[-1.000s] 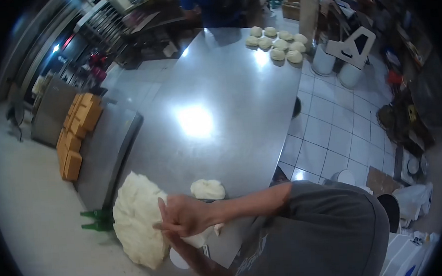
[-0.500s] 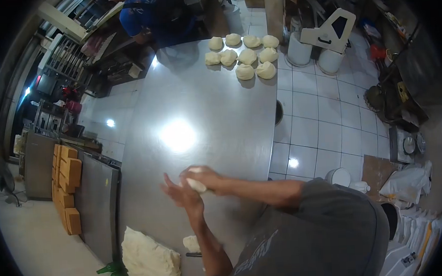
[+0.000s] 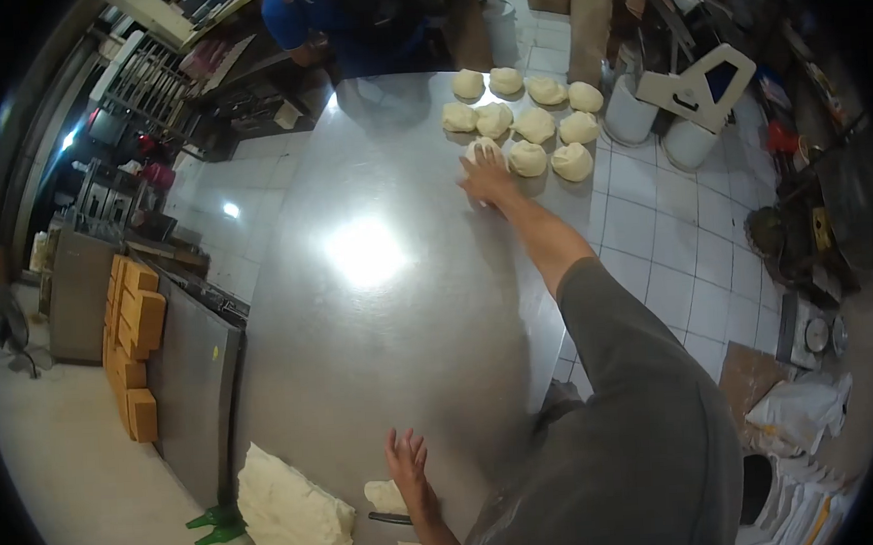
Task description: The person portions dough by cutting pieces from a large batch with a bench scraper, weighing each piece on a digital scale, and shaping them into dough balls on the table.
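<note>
My right hand [image 3: 489, 178] reaches to the far end of the steel table [image 3: 361, 345], its fingers over a dough ball [image 3: 487, 149]. That ball sits at the near left of several pale dough balls [image 3: 533, 125] laid out in loose rows. My left hand [image 3: 408, 459] hovers near the table's front, fingers apart and holding nothing. Close beside it lie a small dough piece [image 3: 381, 493] and a dark, narrow tool [image 3: 390, 518], possibly a knife. A large dough slab [image 3: 293, 507] rests at the front left corner.
Green bottles [image 3: 216, 526] and a steel cabinet [image 3: 191, 384] with orange-brown blocks [image 3: 136, 333] stand left of the table. A person in blue [image 3: 345, 31] is at the far end. White buckets [image 3: 631, 112] stand on the tiled floor at right.
My hands have parted. The right one has carried the dough ball from the table's near middle to the far rows. The left has drawn back toward the small dough piece and opened.
</note>
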The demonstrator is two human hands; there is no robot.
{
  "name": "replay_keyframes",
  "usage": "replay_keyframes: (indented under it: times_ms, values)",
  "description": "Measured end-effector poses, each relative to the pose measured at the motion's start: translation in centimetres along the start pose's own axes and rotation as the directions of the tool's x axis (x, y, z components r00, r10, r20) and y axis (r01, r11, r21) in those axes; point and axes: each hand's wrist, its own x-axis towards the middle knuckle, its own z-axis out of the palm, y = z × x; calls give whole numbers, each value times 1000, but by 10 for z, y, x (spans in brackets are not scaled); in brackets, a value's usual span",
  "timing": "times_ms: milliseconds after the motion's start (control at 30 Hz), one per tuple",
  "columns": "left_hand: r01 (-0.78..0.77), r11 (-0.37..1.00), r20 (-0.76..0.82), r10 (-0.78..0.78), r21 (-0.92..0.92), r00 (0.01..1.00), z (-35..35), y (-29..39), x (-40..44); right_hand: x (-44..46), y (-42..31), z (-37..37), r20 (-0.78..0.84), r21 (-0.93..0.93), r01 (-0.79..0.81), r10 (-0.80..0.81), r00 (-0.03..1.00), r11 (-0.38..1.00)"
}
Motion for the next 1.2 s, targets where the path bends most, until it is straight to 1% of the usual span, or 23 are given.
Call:
replay_keyframes:
  times_ms: [33, 100, 200, 233, 300, 400, 467, 500, 533, 600, 633, 700, 733, 800, 833, 900, 933, 1000, 1033, 1067, 1100, 1200]
  values:
    - [7, 1000, -50, -7, 13, 999, -6, -10, -4, 7, -11, -9, -37, 34, -26, 28, 999, 999]
    - [48, 997, -147, -39, 53, 988, -22, -31, -22, -11, -33, -20, -85, 106, -94, 103, 991, 990]
    - [10, 1000, -262, -15, -19, 965, -35, -58, -34, -49, -65, -8, -239, 290, -87, 160, 958, 953]
    - [-26, 999, -265, 33, 33, 964, -39, -63, -34, -60, -73, -17, -143, 421, -94, 168, 975, 902]
    - [-92, 986, -264, 126, 140, 956, -41, -70, -39, -72, -79, -35, 51, 651, -143, 146, 988, 745]
    - [-68, 947, -282, 161, 314, 946, -48, -84, -52, -21, -61, -29, -60, 488, -53, 94, 994, 871]
    - [-46, 961, -352, 144, 273, 925, -46, -105, -66, 32, -47, -22, 43, 394, -158, 153, 987, 905]
    - [6, 935, -381, 139, 355, 914, -46, -112, -74, 59, -41, -13, 95, 347, -207, 185, 978, 915]
    - [61, 898, -412, 138, 435, 900, -46, -118, -82, 87, -35, 3, 54, 235, -262, 256, 965, 936]
    - [213, 820, -391, 14, 531, 920, -52, -139, -102, 134, -29, 37, -56, 16, -380, 381, 923, 925]
    - [283, 769, -387, -51, 574, 921, -51, -139, -105, 146, -36, 45, -8, 64, -440, 442, 897, 896]
    - [353, 748, -428, -103, 561, 898, -17, -100, -107, 171, -50, 52, 91, 143, -543, 535, 840, 827]
    - [387, 735, -448, -127, 557, 885, -3, -81, -106, 181, -53, 59, 136, 119, -455, 439, 888, 883]
    - [462, 672, -422, -238, 578, 875, 5, -54, -101, 189, -55, 73, 236, 83, -264, 239, 942, 961]
    - [496, 640, -404, -299, 587, 864, 7, -48, -98, 192, -54, 78, 224, 66, -240, 220, 949, 969]
    - [402, 549, -364, -183, 733, 913, 1, -55, -95, 188, -47, 85, 202, 20, -193, 185, 962, 981]
    - [347, 495, -331, -124, 797, 935, 0, -57, -94, 191, -41, 91, 178, 59, -201, 188, 966, 978]
    - [372, 597, -330, -185, 711, 926, 0, -57, -93, 202, -32, 97, 120, 141, -211, 195, 974, 967]
    - [382, 645, -327, -210, 662, 921, 0, -57, -90, 201, -30, 92, -51, 21, -129, 129, 990, 991]
    - [368, 646, -321, -196, 669, 927, -1, -57, -87, 192, -26, 88, -210, -112, -65, 41, 977, 992]
    - [359, 643, -316, -187, 677, 930, -3, -55, -88, 180, -25, 85, -346, -252, -26, -65, 936, 967]
    - [361, 638, -315, -191, 680, 930, 6, -42, -87, 156, -22, 85, -159, 24, -135, 137, 978, 991]
